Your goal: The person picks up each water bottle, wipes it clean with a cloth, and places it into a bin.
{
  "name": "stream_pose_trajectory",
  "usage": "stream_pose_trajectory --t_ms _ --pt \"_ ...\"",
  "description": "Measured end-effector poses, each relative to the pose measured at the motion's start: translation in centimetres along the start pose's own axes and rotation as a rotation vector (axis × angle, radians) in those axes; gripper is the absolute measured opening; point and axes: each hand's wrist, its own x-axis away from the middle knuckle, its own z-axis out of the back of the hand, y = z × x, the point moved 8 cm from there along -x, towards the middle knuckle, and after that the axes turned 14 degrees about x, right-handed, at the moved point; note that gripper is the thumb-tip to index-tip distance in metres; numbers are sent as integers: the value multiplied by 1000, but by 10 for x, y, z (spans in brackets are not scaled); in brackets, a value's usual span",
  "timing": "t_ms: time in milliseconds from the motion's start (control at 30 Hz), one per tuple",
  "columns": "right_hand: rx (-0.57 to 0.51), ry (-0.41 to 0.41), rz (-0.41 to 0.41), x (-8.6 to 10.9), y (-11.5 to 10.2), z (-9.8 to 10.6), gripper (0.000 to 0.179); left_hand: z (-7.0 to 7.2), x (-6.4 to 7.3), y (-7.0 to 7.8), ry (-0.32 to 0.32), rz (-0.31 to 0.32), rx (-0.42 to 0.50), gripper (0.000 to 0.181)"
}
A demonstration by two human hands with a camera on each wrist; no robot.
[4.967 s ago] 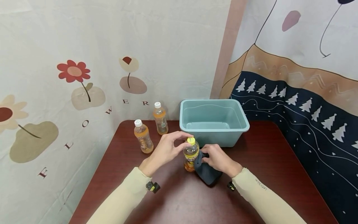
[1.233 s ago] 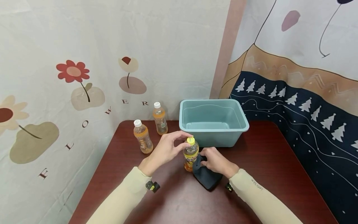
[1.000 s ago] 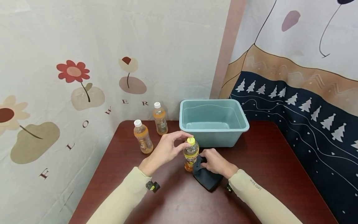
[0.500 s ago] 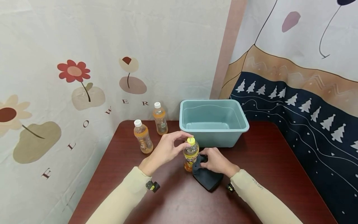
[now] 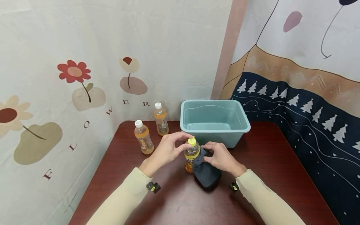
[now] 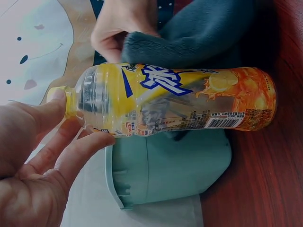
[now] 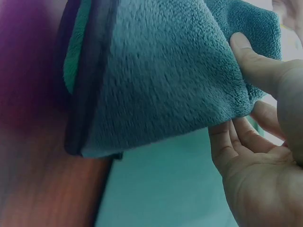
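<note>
Fingers of the left hand (image 5: pixel 166 150) pinch the cap (image 5: pixel 192 142), the right hand (image 5: pixel 222 158) grasps a towel (image 5: pixel 207 173) against the lemon-drink bottle (image 6: pixel 175 101), seemingly wiping, the next stroke needing steadiness.

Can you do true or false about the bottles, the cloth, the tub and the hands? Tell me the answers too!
1. The left hand holds the yellow-capped bottle near its top. True.
2. The right hand holds a spoon. False: it grips a dark cloth.
3. Two white-capped bottles stand on the table. True.
4. The tub is bright red. False: it is blue-green.
5. The yellow-capped bottle is lying on its side. False: it is upright.
</note>
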Motion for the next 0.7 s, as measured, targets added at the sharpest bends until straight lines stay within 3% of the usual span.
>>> stream_pose_trajectory --t_ms 433,700 --pt "-96 62 -9 -6 -17 38 48 1 0 -1 2 21 -8 34" --pt "-125 148 36 -12 -26 52 41 1 -1 0 -4 1 1 36"
